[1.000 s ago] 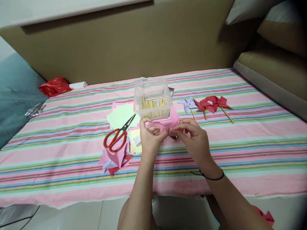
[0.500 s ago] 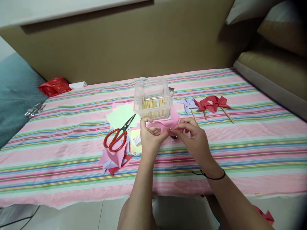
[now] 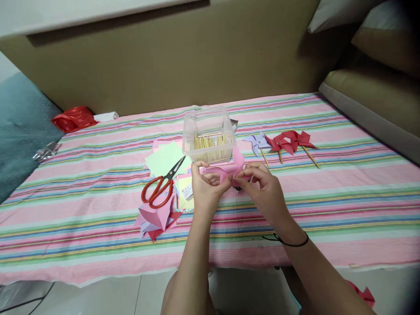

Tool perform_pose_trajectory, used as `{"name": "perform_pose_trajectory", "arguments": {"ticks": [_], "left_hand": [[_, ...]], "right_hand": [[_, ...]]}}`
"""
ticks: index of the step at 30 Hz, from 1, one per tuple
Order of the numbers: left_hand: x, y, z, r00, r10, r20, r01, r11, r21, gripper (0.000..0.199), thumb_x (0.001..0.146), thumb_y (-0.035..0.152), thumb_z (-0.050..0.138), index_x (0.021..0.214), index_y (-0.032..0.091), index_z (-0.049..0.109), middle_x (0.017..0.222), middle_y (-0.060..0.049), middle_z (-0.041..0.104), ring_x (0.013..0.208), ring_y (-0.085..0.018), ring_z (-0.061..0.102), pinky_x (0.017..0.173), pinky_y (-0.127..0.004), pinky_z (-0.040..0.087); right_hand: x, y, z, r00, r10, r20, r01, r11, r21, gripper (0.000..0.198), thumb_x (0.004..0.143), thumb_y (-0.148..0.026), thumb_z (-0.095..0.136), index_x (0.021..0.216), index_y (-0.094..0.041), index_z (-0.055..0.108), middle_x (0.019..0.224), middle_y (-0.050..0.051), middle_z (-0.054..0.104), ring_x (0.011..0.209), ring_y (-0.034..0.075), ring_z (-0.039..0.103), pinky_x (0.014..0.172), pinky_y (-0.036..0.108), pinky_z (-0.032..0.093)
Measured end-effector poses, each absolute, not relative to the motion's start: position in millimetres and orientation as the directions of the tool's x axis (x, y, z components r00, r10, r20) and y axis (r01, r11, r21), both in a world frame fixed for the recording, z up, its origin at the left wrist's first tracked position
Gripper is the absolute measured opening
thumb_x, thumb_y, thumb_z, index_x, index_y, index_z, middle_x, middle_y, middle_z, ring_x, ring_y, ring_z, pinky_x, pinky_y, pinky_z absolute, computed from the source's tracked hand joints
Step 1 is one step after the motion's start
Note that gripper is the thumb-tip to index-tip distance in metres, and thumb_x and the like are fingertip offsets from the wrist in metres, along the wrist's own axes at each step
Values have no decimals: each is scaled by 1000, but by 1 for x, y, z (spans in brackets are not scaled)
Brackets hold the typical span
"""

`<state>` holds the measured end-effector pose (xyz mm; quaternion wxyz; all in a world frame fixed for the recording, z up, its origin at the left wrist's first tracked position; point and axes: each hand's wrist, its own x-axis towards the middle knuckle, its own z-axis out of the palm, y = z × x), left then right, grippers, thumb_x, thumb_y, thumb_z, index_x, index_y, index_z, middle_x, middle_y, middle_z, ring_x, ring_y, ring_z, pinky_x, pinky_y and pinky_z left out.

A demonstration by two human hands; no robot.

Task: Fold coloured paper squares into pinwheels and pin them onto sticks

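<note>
Between my two hands is a pink paper pinwheel (image 3: 239,161), its blades folded inward. My left hand (image 3: 208,183) grips it from the left, thumb pressed near the centre. From the right, my right hand (image 3: 260,181) pinches at the middle, where a tiny shiny point shows between the fingertips; I cannot make out what it is. Just behind the paper stands a clear plastic box (image 3: 209,154) with many thin wooden sticks (image 3: 210,142) inside. Red-handled scissors (image 3: 160,188) lie left of my left hand, across the paper sheets.
Pale green sheets (image 3: 166,159), a yellow paper stack (image 3: 185,199) and cut paper pieces (image 3: 157,218) lie at left. A lilac pinwheel (image 3: 258,143) and red pinwheels (image 3: 290,142) on sticks lie at right. A red plastic bag (image 3: 75,119) sits far left on the striped cloth (image 3: 328,183).
Hardly anything differs. Both hands stay at the pink pinwheel's centre, and the view has shifted very slightly.
</note>
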<state>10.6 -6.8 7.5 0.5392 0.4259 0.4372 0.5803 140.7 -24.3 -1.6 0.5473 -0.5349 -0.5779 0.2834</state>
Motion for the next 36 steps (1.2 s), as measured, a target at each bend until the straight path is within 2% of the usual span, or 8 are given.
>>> {"name": "perform_pose_trajectory", "arguments": {"ticks": [8, 14, 21, 26, 29, 32, 36], "left_hand": [[10, -7, 8, -49, 998, 39, -249, -50, 967, 57, 58, 13, 74, 90, 25, 29, 53, 11, 61, 42, -8, 57, 45, -15, 42], [10, -7, 10, -28, 999, 42, -250, -48, 967, 57, 58, 13, 73, 90, 25, 27, 51, 12, 60, 42, -7, 55, 46, -14, 42], [10, -7, 10, -26, 999, 38, -238, -43, 970, 56, 59, 12, 72, 90, 25, 27, 54, 10, 62, 45, -7, 57, 48, -16, 45], [10, -7, 10, -25, 1000, 12, -239, -18, 971, 57, 58, 12, 73, 89, 25, 28, 54, 10, 61, 43, -7, 56, 47, -15, 43], [10, -7, 10, -25, 1000, 14, -250, -20, 968, 55, 58, 11, 72, 89, 25, 28, 54, 11, 61, 42, -5, 54, 46, -14, 41], [9, -7, 10, -1, 1000, -3, -260, 3, 966, 55, 57, 10, 72, 87, 25, 28, 48, 14, 55, 40, -5, 53, 44, -12, 37], [8, -7, 10, 48, 999, -9, -270, 21, 963, 55, 57, 8, 71, 87, 25, 28, 45, 16, 52, 39, -4, 51, 43, -11, 34]], "right_hand": [[140, -24, -2, 184, 932, 311, 304, 247, -920, 5, 76, -27, 68, 72, -23, 68, 85, 3, 57, 85, 20, 55, 74, 36, 45], [140, -25, 0, 174, 957, 231, 245, 185, -952, 7, 77, -28, 67, 73, -22, 68, 89, 4, 56, 86, 20, 55, 73, 35, 44], [140, -25, 0, 178, 952, 250, 245, 203, -948, 7, 77, -28, 67, 72, -22, 67, 92, 4, 59, 91, 20, 56, 79, 36, 43], [140, -24, 0, 191, 951, 242, 229, 196, -953, 9, 76, -28, 68, 73, -21, 62, 93, 4, 61, 93, 20, 57, 83, 37, 44], [139, -24, -2, 220, 956, 192, 104, 173, -979, 25, 71, -31, 73, 84, -23, 53, 91, 2, 62, 91, 19, 60, 78, 36, 49], [138, -25, -3, 199, 968, 151, -31, 160, -987, 42, 69, -32, 75, 94, -25, 42, 87, 1, 67, 85, 19, 64, 72, 35, 53], [138, -27, 0, 163, 981, 103, -108, 122, -987, 55, 68, -33, 77, 106, -27, 38, 84, 1, 72, 79, 20, 68, 70, 36, 56]]}}
